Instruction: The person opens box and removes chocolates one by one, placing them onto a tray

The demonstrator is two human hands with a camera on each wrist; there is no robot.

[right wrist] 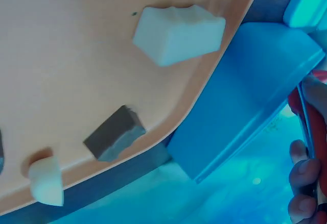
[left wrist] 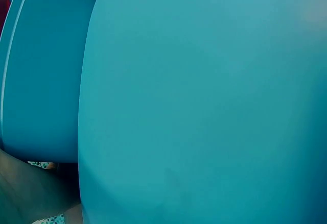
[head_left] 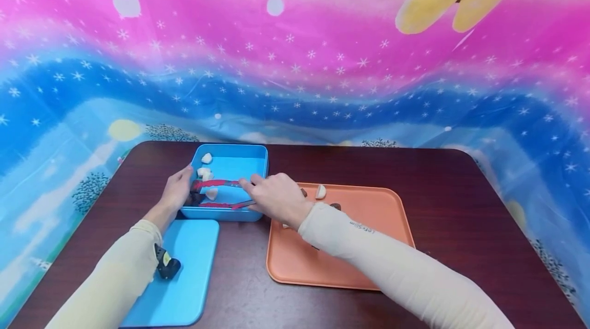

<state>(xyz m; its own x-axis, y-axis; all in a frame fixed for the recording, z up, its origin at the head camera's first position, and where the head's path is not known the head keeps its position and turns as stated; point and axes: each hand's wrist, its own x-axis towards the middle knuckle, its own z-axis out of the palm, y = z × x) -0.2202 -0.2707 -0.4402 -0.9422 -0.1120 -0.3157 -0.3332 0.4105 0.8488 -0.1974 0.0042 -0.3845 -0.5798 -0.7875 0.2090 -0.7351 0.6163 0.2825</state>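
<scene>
A pair of red tongs (head_left: 220,183) is held in my right hand (head_left: 278,197), its two arms spread apart over the inside of a blue box (head_left: 241,149). Between those arms sits a small white chunk (head_left: 211,194), with a dark piece (head_left: 195,198) near the tongs' far ends. My left hand (head_left: 176,189) holds the box by its left side. More white chunks (head_left: 206,158) lie toward the back left of the box. At the edge of the right wrist view, curled fingers (right wrist: 305,173) wrap the red tongs (right wrist: 312,127).
An orange tray (head_left: 373,216) lies to the right, partly under my right forearm. It bears a white chunk (right wrist: 179,36), a dark brown block (right wrist: 115,133) and other pieces. A light blue lid (head_left: 195,267) lies in front of the box, beneath my left forearm. Patterned cloth hangs behind the table.
</scene>
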